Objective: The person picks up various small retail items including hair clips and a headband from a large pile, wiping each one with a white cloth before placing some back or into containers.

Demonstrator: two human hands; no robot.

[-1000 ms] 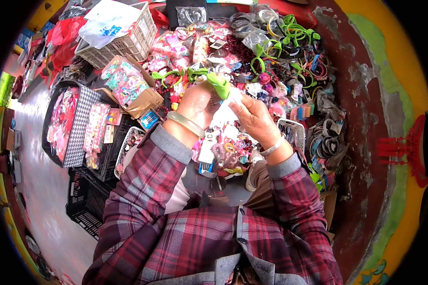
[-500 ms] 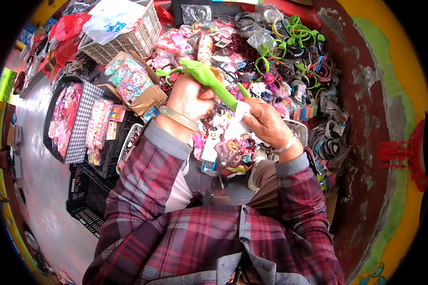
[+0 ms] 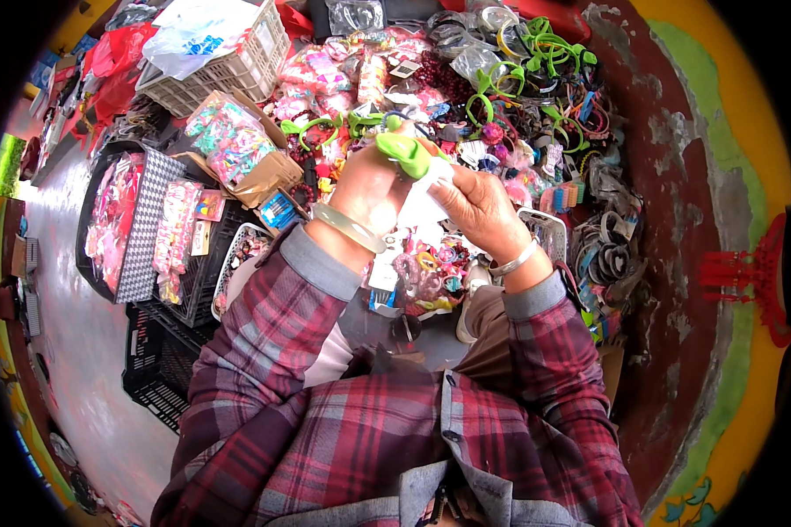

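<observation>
Person in a plaid shirt, both hands up over the pile (image 3: 505, 167). Left hand (image 3: 367, 183) curled round a green headband (image 3: 404, 156); its fingertips are mostly hidden from me. Right hand (image 3: 485, 211) pinching a white tag (image 3: 424, 204), thumb on top, just below the headband; can't tell if those fingers grip the headband too. So headband sits between the hands, above the pile's middle. Pale bangle (image 3: 350, 228) on the left wrist, silver bracelet (image 3: 514, 258) on the right. More green headbands (image 3: 558, 57) lie at the pile's far right. Off to the person's left: box (image 3: 272, 180) of pastel packets (image 3: 228, 136), checked basket (image 3: 149, 230), and farther back a crate (image 3: 259, 57) topped with a white bag (image 3: 198, 39).
</observation>
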